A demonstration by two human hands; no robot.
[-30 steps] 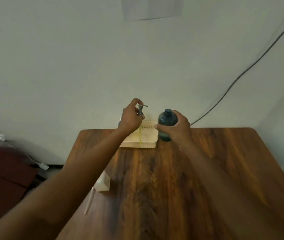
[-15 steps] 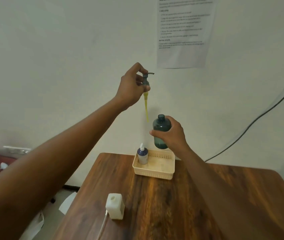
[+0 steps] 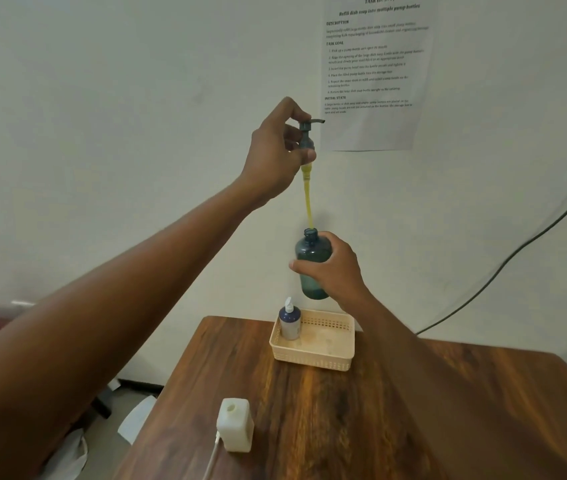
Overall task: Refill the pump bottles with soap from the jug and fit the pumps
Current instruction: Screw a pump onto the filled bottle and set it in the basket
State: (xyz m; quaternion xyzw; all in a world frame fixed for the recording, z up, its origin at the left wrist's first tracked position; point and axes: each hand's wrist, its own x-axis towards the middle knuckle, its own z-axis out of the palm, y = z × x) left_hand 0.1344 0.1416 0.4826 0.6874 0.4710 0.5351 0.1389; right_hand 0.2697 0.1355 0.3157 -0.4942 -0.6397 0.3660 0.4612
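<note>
My left hand point(image 3: 276, 150) pinches a dark pump head point(image 3: 307, 135) held high against the wall; its yellow-coated tube point(image 3: 308, 199) hangs straight down, the tip just at the open mouth of a teal bottle point(image 3: 310, 252). My right hand point(image 3: 332, 268) grips that bottle around its middle, upright in the air above the basket. A beige basket point(image 3: 313, 356) stands at the table's far edge with a small blue bottle with a white pump point(image 3: 289, 320) in its left corner. A small white bottle point(image 3: 235, 424) with an open mouth stands near the table's left edge.
The wooden table point(image 3: 379, 427) runs from the wall toward me. A white tube point(image 3: 213, 457) lies beside the white bottle. A printed task sheet point(image 3: 375, 71) hangs on the wall, and a black cable point(image 3: 517, 251) slants down at the right. Papers lie on the floor at left.
Both hands rose from the table: the left lifted the pump head high, the right lifted the teal bottle above the basket. The tube's tip now meets the bottle's mouth.
</note>
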